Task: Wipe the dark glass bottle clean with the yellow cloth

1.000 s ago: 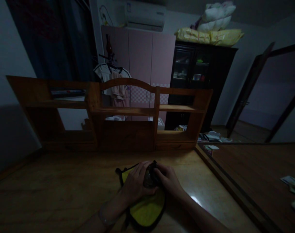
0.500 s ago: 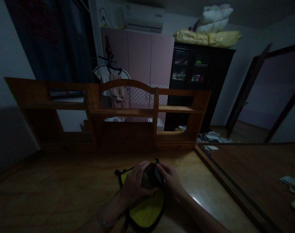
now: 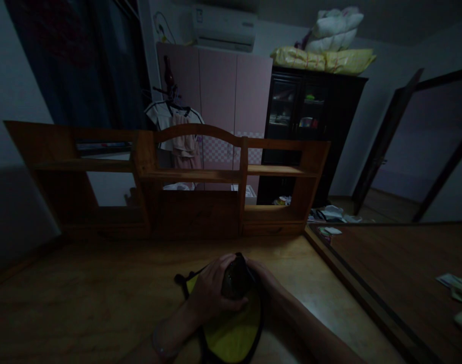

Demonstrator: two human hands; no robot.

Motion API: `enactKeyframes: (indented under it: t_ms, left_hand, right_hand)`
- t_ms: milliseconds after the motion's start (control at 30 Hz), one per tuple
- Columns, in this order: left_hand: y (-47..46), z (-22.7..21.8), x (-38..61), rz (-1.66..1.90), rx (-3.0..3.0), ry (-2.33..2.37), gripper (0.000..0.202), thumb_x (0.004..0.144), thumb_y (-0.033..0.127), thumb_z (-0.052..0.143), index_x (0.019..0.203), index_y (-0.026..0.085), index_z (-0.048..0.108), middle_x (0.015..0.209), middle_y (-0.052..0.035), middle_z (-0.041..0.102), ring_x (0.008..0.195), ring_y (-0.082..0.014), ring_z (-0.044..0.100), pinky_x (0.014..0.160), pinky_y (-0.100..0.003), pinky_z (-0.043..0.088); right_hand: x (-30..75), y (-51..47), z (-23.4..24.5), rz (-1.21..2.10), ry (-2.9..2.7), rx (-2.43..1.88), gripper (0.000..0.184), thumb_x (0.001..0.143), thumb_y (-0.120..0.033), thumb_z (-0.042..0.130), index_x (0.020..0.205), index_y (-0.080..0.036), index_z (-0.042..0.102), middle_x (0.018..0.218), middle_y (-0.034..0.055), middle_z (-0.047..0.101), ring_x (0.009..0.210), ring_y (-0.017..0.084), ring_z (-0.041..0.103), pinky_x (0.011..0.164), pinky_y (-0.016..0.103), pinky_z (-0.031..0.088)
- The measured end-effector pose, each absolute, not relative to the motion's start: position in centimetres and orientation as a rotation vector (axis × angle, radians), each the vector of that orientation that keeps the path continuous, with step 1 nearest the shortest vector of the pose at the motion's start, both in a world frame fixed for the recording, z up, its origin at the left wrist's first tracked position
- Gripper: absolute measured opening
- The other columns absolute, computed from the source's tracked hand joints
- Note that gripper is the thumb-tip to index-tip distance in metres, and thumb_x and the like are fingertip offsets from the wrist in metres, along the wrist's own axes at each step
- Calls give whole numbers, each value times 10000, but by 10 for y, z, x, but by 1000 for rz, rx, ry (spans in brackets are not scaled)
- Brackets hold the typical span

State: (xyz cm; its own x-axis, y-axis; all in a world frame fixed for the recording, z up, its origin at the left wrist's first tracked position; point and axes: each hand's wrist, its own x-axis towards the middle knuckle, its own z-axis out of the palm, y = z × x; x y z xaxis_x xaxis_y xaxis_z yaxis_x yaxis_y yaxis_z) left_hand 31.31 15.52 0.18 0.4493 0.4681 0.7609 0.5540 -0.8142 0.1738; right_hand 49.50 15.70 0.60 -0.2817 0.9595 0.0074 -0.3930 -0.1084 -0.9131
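A yellow pouch with black trim point(image 3: 233, 333) lies on the wooden desk point(image 3: 101, 303) in front of me. My left hand point(image 3: 211, 290) is curled around a dark rounded object point(image 3: 234, 280) at the pouch's far end. My right hand point(image 3: 263, 280) sits on the other side of that object, its fingers mostly hidden behind it and the pouch's black edge. The room is very dim, so I cannot make out what the dark object is.
A wooden shelf unit point(image 3: 193, 177) stands along the back of the desk. Beyond it are a pink wardrobe point(image 3: 223, 101), a dark glass-door cabinet point(image 3: 310, 116) with bedding on top, hanging clothes point(image 3: 179, 134), and clutter on the floor point(image 3: 333, 215). An open door point(image 3: 390, 141) is at the right.
The scene has grown darker. My right hand has slid further behind the dark object, and the pouch's black edge now rises around it. My left hand keeps its grip.
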Motion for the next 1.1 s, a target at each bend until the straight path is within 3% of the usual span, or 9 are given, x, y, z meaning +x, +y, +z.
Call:
enactKeyframes:
  t_ms: [633,867,1100]
  left_hand:
    - [156,-1,315,-1349,-2651,-1156,835,690,567,730,1347,212,355,1273,-129,553,1170,-303,567,1001,-455,481]
    - [157,0,314,-1332,-2671,-1198,842,689,581,735,1341,213,351,1282,-121,538,1180,-299,550,1014,-452,469]
    - [161,-4,316,-1321,-2754,-1243,867,710,593,735,1374,229,312,1342,-119,483,1244,-297,494,1060,-474,432]
  right_hand:
    - [500,159,5,1666,-958,-797,377,702,-480,777,864,-145,712,803,61,741,767,223,660,736,313,495]
    - [506,162,-7,1618,-969,-897,350,764,-452,739,938,-148,723,897,75,737,830,220,662,786,316,499]
    - [506,167,-8,1334,-1307,-960,365,833,-470,644,1024,-168,717,968,87,741,889,236,676,820,346,513]
